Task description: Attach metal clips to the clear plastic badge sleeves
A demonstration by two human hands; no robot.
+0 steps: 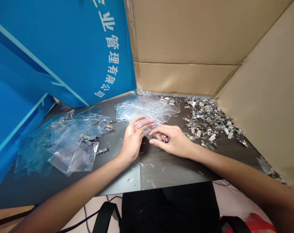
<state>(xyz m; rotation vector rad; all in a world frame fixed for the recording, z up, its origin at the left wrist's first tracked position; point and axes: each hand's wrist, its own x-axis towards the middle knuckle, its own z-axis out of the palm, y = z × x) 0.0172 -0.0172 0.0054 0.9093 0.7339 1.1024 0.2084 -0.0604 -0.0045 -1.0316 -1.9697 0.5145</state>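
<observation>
My left hand (133, 139) holds a clear plastic badge sleeve (148, 132) between thumb and fingers, in front of the sleeve pile. From the other side my right hand (174, 140) meets the sleeve's edge with thumb and forefinger. Curled in its lower fingers is a shiny metal badge clip (164, 137), partly hidden. Just beyond both hands lies a pile of clear sleeves (147, 108). On the left, sleeves with clips on them (74, 152) are heaped loosely. A large spread of loose metal clips (210, 119) lies to the right.
Small clear plastic bits (151, 183) are scattered over the dark table (180, 171). A blue printed panel (64, 48) stands at the left and back, cardboard walls (185, 35) at the back and right. A black chair (168, 207) is at the near edge.
</observation>
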